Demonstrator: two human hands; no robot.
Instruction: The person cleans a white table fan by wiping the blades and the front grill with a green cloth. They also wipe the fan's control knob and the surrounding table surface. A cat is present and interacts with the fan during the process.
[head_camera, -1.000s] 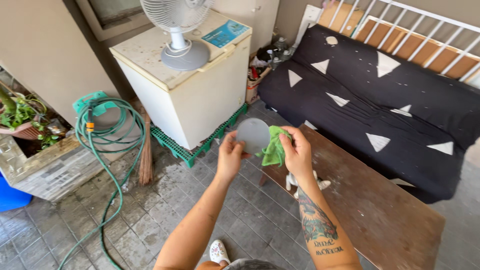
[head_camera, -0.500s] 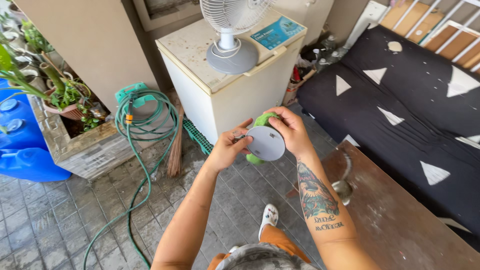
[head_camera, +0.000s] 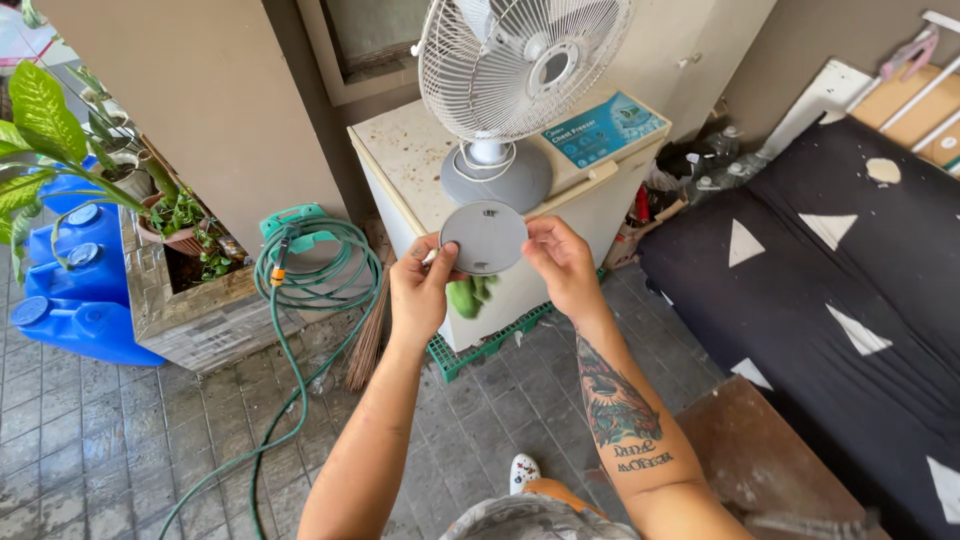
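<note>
Both hands hold a round grey plastic disc (head_camera: 484, 237) up in front of me, its flat face toward the camera. My left hand (head_camera: 421, 290) pinches its left edge and also has a green cloth (head_camera: 468, 295) hanging from it below the disc. My right hand (head_camera: 561, 265) pinches the right edge. Just behind the disc stands a white table fan (head_camera: 520, 70) with a grey round base, on top of a cream chest freezer (head_camera: 420, 160).
A green garden hose (head_camera: 310, 265) is coiled on the tiled floor by a brick planter (head_camera: 190, 310) with potted plants. Blue containers (head_camera: 70, 290) sit at the far left. A black sofa bed with white triangles (head_camera: 840, 290) fills the right; a brown wooden table corner (head_camera: 760, 460) is at lower right.
I have stepped closer to the freezer and raised the disc toward the fan. The green cloth has gone from my right hand, behind the disc, to hanging under my left hand.
</note>
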